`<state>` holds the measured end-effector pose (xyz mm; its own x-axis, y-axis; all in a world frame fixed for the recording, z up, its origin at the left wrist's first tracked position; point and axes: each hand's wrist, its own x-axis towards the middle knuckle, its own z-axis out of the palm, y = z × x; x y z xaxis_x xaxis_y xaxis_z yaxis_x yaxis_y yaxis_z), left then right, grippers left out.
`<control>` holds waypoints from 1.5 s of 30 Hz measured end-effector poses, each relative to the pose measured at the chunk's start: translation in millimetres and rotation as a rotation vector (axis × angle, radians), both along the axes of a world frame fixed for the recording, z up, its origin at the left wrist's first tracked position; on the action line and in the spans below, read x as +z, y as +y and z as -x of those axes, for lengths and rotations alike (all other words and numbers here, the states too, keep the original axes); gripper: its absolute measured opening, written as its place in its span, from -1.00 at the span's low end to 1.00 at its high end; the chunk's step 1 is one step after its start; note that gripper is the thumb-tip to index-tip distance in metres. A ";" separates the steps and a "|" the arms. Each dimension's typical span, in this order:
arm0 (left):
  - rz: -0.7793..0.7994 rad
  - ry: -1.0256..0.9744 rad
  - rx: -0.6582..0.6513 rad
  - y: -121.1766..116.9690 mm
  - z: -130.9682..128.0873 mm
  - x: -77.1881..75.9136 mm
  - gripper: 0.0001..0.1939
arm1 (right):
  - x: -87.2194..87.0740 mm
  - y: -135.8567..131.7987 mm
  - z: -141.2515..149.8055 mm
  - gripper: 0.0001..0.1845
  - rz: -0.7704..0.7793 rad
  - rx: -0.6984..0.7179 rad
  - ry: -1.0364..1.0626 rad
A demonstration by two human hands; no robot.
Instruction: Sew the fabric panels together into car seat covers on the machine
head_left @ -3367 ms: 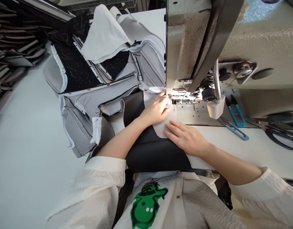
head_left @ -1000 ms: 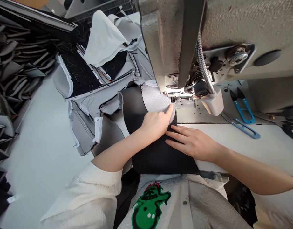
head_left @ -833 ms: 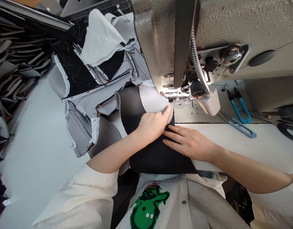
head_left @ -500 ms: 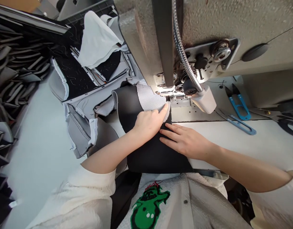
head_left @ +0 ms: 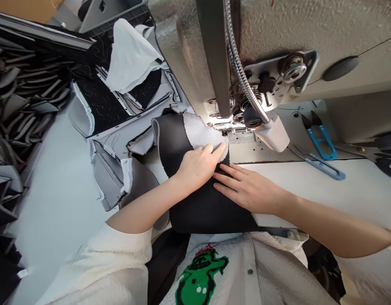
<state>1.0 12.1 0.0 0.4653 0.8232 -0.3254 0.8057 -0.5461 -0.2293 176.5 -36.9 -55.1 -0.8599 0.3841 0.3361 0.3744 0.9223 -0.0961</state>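
My left hand (head_left: 197,167) lies curled on top of a grey mesh-textured fabric piece (head_left: 198,131), with one digit stretched out and pressed onto its rounded right end. What its curled fingers grip underneath is hidden. That grey piece rests over a larger black leather-like panel (head_left: 208,207), whose left edge curls upward. Palm down, my right hand (head_left: 243,186) has its fingers spread, the tips resting on the black panel's right side. Just beyond both hands, the sewing machine's needle and foot area (head_left: 225,129) meets the far right edge of the grey piece.
The sewing machine head (head_left: 179,51) overhangs the work. Two blue thread snips (head_left: 322,140) and black-handled scissors (head_left: 386,163) lie to the right. Sewn grey and black pieces (head_left: 109,178) sit at left, under a white cloth (head_left: 132,59). Stacked cut pieces (head_left: 20,93) stand farther left.
The grey piece's end and my left hand's outstretched digit have shifted very slightly toward me and right. My right hand stays spread on the black panel.
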 end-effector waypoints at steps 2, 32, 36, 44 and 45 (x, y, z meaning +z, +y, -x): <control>-0.001 0.014 0.007 2.6 0.2 -0.9 -0.47 | -1.9 0.5 1.6 -0.59 0.021 -0.012 0.011; -0.013 -0.186 -0.025 13.2 8.7 -9.1 -0.55 | -1.6 5.9 4.4 -0.41 0.063 -0.064 -0.011; -0.017 -0.221 -0.019 14.4 10.2 -11.2 -0.58 | -4.3 6.5 3.9 -0.30 0.055 -0.063 -0.043; -0.048 -0.252 -0.025 13.2 10.7 -15.5 -0.59 | -9.1 6.7 2.0 -0.27 0.105 -0.071 -0.014; -0.056 -0.251 -0.028 13.2 11.0 -16.2 -0.59 | -9.2 7.2 2.3 -0.30 0.104 -0.068 -0.016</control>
